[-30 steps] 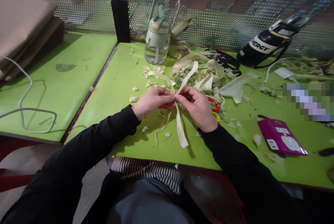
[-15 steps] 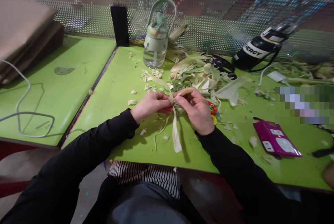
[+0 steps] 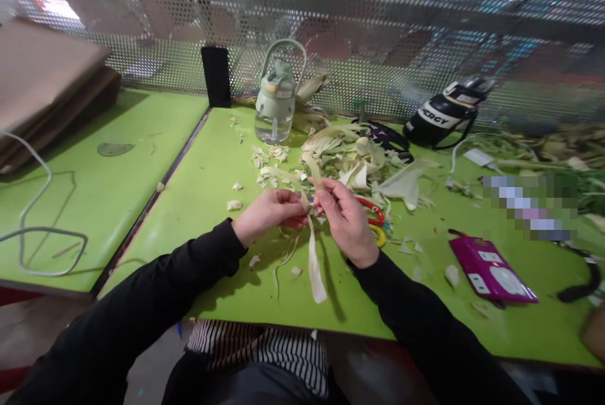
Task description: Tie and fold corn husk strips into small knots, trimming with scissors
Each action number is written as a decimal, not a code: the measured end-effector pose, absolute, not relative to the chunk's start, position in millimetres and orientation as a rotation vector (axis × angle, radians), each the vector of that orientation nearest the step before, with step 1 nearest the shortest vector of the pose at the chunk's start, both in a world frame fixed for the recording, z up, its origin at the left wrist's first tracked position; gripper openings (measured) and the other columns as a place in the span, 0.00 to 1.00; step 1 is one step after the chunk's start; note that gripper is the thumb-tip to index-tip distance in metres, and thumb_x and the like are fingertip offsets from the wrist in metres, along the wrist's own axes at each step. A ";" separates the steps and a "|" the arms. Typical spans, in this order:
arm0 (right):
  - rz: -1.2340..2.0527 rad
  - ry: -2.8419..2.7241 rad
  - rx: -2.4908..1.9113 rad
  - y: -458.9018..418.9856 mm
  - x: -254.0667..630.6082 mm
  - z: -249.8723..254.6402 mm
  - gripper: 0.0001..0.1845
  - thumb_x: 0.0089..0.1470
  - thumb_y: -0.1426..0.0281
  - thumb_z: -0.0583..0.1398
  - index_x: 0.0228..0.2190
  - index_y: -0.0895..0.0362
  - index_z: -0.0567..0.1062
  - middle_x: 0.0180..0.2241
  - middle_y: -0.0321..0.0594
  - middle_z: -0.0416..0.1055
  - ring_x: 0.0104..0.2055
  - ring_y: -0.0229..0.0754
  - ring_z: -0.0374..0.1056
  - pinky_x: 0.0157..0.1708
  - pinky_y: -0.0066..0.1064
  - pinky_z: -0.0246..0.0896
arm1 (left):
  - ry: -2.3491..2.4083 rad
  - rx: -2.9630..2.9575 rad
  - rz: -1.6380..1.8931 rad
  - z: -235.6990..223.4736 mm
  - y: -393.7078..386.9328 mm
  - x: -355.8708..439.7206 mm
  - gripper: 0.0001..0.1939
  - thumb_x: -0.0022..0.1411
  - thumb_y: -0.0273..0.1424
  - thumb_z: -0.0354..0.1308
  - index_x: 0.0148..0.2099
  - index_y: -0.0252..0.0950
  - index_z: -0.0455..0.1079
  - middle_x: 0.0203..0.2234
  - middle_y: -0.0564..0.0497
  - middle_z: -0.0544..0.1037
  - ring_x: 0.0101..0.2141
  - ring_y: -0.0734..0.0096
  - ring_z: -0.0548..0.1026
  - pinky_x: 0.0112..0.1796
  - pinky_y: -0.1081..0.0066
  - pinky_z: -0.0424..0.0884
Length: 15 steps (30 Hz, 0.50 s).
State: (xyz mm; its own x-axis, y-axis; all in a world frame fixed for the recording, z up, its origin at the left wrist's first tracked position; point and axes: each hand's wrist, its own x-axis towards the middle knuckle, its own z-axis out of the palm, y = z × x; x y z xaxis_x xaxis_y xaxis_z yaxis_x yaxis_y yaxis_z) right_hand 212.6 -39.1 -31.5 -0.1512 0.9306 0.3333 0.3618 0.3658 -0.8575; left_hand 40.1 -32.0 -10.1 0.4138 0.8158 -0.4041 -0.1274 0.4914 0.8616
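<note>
Between my two hands are pale corn husk strips [image 3: 316, 269], crossing where my fingertips meet. My left hand [image 3: 275, 215] is closed, pinching the crossing from the left. My right hand [image 3: 344, 219] pinches a strip end that sticks up and away from me. One long strip hangs down over the table, and another reaches out to the upper left. Just past my right hand, scissors with red and yellow handles [image 3: 377, 235] lie partly hidden. Behind my hands is a heap of corn husks [image 3: 363, 159] with small scraps around it.
A pale green water bottle [image 3: 275, 102] and a black phone [image 3: 216, 76] stand near the perforated metal screen. A black flask [image 3: 439, 114] tilts at the back right. On the right lies a purple device [image 3: 491, 269]. Brown cardboard [image 3: 47, 84] and a cable [image 3: 47, 178] are at left.
The view has tipped up, so everything sits lower in it. My right hand's strip end now points up and away, where before it lay sideways across the fingers.
</note>
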 end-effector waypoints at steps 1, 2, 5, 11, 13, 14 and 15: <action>0.733 -1.742 -1.161 -38.8 213.6 -31.8 0.20 0.64 0.53 0.57 0.48 0.54 0.73 0.32 0.38 0.75 0.28 0.38 0.69 0.31 0.33 0.68 | 0.960 0.861 0.693 -11.2 -31.9 40.3 0.08 0.64 0.19 0.59 0.31 0.29 0.70 0.23 0.53 0.77 0.24 0.82 0.75 0.35 0.75 0.74; 0.695 -1.778 -1.156 -38.6 214.3 -31.8 0.21 0.64 0.53 0.57 0.49 0.54 0.73 0.35 0.39 0.75 0.28 0.39 0.69 0.32 0.35 0.68 | 0.954 0.862 0.693 -12.5 -31.8 40.4 0.08 0.64 0.19 0.60 0.31 0.29 0.70 0.22 0.53 0.77 0.23 0.82 0.75 0.34 0.75 0.74; 0.598 -1.849 -1.119 -39.4 214.4 -29.7 0.19 0.64 0.54 0.57 0.46 0.53 0.75 0.38 0.41 0.75 0.29 0.38 0.69 0.34 0.35 0.68 | 0.921 0.857 0.704 -16.9 -30.6 39.8 0.07 0.64 0.20 0.61 0.31 0.29 0.71 0.23 0.53 0.78 0.24 0.82 0.75 0.36 0.74 0.75; 0.841 -1.713 -1.066 -43.3 209.9 -22.9 0.17 0.66 0.56 0.54 0.42 0.53 0.76 0.30 0.35 0.70 0.25 0.33 0.63 0.22 0.27 0.60 | 0.922 0.862 0.691 -19.4 -28.5 38.3 0.06 0.64 0.19 0.60 0.32 0.29 0.71 0.23 0.53 0.78 0.25 0.82 0.76 0.36 0.74 0.75; 0.934 -1.705 -1.048 -43.6 209.7 -20.2 0.16 0.67 0.57 0.54 0.42 0.53 0.75 0.28 0.33 0.69 0.23 0.32 0.62 0.20 0.26 0.57 | 0.961 0.846 0.694 -16.9 -28.8 38.6 0.07 0.65 0.19 0.59 0.32 0.28 0.71 0.23 0.53 0.77 0.24 0.83 0.76 0.36 0.75 0.75; 0.941 -1.730 -1.056 -43.4 210.1 -18.6 0.15 0.67 0.58 0.54 0.43 0.54 0.75 0.27 0.32 0.67 0.22 0.31 0.61 0.20 0.26 0.57 | 0.974 0.840 0.697 -15.2 -29.3 38.9 0.07 0.65 0.19 0.59 0.32 0.28 0.71 0.23 0.53 0.77 0.24 0.83 0.76 0.37 0.75 0.75; 0.924 -1.766 -1.073 -43.1 210.9 -17.0 0.15 0.67 0.59 0.54 0.43 0.54 0.75 0.24 0.30 0.66 0.21 0.31 0.60 0.21 0.26 0.57 | 0.985 0.836 0.701 -13.6 -29.9 39.2 0.07 0.65 0.18 0.59 0.32 0.29 0.70 0.23 0.54 0.77 0.25 0.82 0.76 0.37 0.75 0.75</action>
